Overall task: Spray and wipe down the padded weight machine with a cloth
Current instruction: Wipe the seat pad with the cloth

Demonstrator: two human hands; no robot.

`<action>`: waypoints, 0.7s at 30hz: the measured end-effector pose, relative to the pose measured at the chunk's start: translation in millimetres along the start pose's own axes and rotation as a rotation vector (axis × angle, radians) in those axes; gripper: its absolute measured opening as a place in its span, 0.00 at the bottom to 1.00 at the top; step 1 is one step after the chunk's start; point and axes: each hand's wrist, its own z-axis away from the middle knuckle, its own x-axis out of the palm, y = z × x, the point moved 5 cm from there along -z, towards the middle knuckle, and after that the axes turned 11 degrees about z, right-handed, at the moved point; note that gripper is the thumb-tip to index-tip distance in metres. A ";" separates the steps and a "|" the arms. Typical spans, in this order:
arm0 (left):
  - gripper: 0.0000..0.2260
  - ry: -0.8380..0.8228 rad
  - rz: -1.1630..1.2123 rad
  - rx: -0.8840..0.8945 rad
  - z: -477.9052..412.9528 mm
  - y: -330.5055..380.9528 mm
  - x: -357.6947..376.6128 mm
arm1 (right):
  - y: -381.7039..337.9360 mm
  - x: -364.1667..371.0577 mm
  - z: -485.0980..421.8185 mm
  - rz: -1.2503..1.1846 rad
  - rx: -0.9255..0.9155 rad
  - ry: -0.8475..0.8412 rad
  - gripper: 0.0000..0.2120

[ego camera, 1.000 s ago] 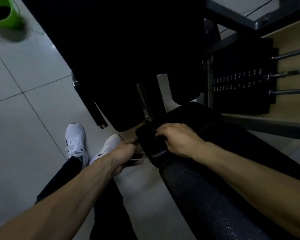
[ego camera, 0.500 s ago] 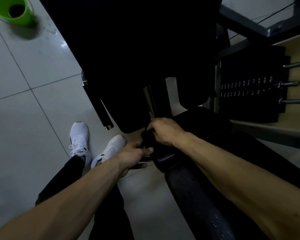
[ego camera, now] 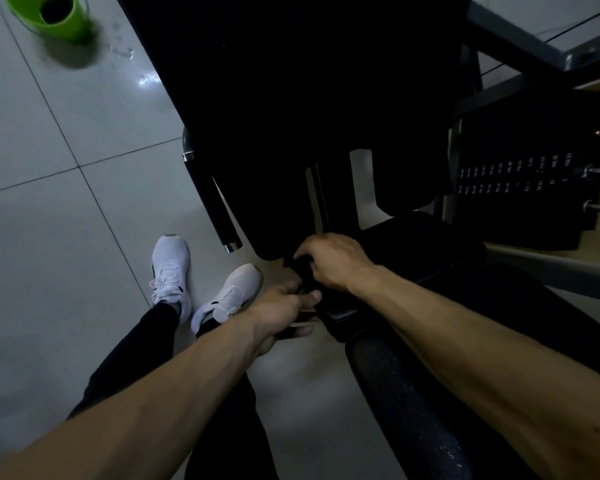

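Observation:
The weight machine's pads are black and dimly lit. My right hand (ego camera: 333, 261) lies on the near corner of a small black pad (ego camera: 416, 244), fingers curled over a dark bunched cloth (ego camera: 300, 268) that is hard to make out. My left hand (ego camera: 281, 306) grips the same pad's left edge from the side, thumb on top. A black foam roller (ego camera: 406, 410) beaded with droplets runs under my right forearm. A large black back pad (ego camera: 291, 98) fills the upper middle. No spray bottle is in view.
A green bucket (ego camera: 54, 15) stands on the tiled floor at top left, with wet spots beside it. A black handle bar (ego camera: 215, 209) juts down left of the pads. The weight stack (ego camera: 520, 174) with its guide rods is at right. My white shoes (ego camera: 170, 268) are below left.
My right hand has slid left and up along the small pad toward its corner with the cloth. My left hand has risen slightly to the pad's edge. The view has shifted down and right.

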 end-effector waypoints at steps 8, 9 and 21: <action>0.17 0.089 0.326 -0.134 -2.3 -2.8 -9.4 | 9.4 -22.6 75.2 -0.122 -0.217 -0.071 0.18; 0.17 0.093 0.325 -0.138 -2.0 -1.7 -9.2 | 10.7 -26.5 94.0 -0.148 -0.262 -0.090 0.19; 0.18 0.104 0.322 -0.113 7.7 7.6 0.1 | 14.0 -16.5 77.3 -0.151 -0.143 0.053 0.20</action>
